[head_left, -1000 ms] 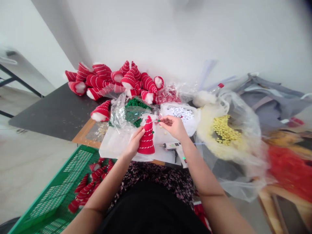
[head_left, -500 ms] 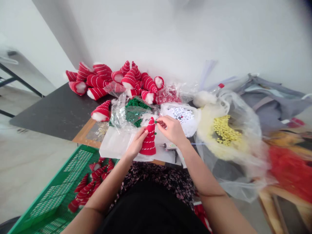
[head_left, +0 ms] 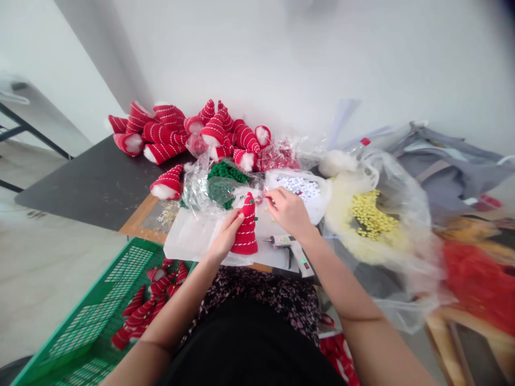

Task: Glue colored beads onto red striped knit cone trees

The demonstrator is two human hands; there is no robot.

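Two bare hands over the white tray [head_left: 189,241], left hand [head_left: 226,236] wrapped round an upright red striped cone hat [head_left: 245,229], right hand [head_left: 287,210] beside its tip, fingers pinched together, can't tell on what, glue gun [head_left: 290,247] lying just below.

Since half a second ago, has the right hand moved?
Yes. The right hand has drawn back slightly rightward from the tip of the red cone, toward the bag of white beads.
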